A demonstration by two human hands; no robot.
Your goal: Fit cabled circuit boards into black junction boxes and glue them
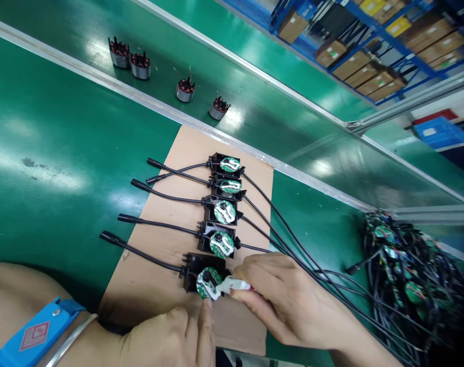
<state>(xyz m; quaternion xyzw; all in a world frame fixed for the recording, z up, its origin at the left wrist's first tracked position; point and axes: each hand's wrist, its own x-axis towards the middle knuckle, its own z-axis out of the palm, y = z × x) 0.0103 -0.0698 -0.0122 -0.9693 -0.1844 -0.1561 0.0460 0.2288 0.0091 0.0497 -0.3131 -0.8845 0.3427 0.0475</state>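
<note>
My right hand is closed round a small white tube of paste, its tip touching the nearest round green circuit board. White paste lies in a curved strip on that board. The board rests tilted in a black plastic housing with a cable at its left. From below, the stretched index finger of my left hand touches the board's lower edge; the other fingers are bent and partly hidden. Beyond, several similar housings stand in a row, each with a board bearing white paste.
Brown cardboard lies under the row on a green tabletop. Black cables run right towards a tangled heap of wired boards. Several copper-wound motor stators stand behind a metal rail.
</note>
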